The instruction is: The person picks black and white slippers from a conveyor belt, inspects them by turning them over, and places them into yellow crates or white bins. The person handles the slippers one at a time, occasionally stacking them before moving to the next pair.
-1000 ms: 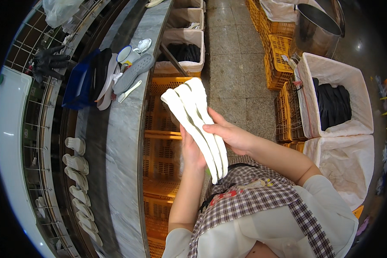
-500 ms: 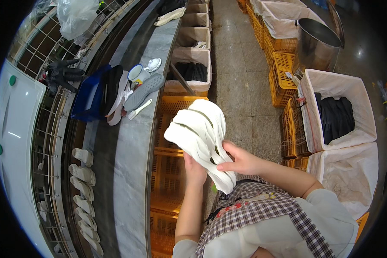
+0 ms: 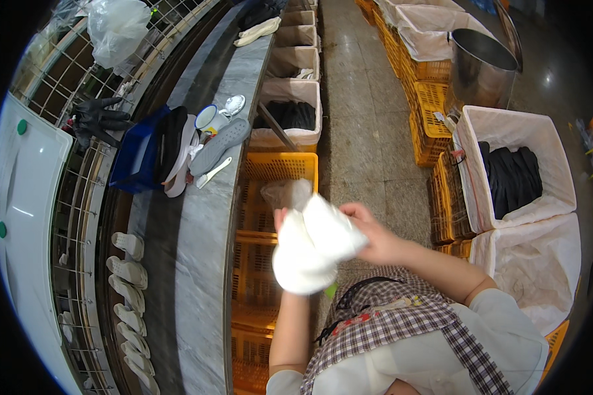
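A stack of white shoe soles [image 3: 306, 253] is held between my two hands in front of my checked apron, smeared by motion. My left hand [image 3: 281, 218] is mostly hidden behind the soles, with only its fingertips showing at their upper left. From the right, my right hand [image 3: 377, 234] closes on the stack's edge, thumb nearer me. Below the soles stands an orange crate [image 3: 280, 159] with a crumpled clear plastic bag [image 3: 290, 192] in it.
On the grey bench [image 3: 201, 283] lie a row of white soles [image 3: 130, 317], a grey sole [image 3: 221, 146], a white brush [image 3: 214, 172], an enamel mug [image 3: 209, 118] and a blue bin [image 3: 128, 158]. At right, a lined crate [image 3: 474, 171] holds black soles [image 3: 517, 181], near a metal drum [image 3: 484, 72].
The stack of soles has been turned over, its broad end swinging from away to toward me. Both hands have shifted up along it, and the crate's plastic bag has come into view.
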`<act>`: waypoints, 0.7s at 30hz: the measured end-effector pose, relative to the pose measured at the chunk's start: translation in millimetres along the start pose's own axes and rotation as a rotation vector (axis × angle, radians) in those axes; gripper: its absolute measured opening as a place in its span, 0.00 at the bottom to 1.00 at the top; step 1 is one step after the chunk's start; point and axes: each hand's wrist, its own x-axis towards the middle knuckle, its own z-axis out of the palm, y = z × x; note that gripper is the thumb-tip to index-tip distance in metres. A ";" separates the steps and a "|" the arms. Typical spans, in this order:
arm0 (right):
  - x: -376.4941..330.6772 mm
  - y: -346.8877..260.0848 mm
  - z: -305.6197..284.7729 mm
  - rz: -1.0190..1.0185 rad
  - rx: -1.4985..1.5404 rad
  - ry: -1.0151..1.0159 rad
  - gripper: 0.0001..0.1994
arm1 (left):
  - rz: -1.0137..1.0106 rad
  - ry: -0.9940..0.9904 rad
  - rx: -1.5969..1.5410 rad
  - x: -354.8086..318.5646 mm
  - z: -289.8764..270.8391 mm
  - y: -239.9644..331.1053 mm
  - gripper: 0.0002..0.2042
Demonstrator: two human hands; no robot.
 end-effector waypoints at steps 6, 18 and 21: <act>3.3 15.1 -23.5 -0.002 0.369 -0.161 0.19 | -0.050 0.031 0.003 -20.2 7.9 0.7 0.26; -26.2 13.9 -2.0 0.219 0.742 -0.064 0.20 | 0.013 -0.031 -0.001 -29.6 1.5 -10.3 0.25; -27.9 13.3 -2.5 0.224 0.667 -0.079 0.20 | 0.041 -0.032 -0.029 -28.9 3.8 -13.5 0.20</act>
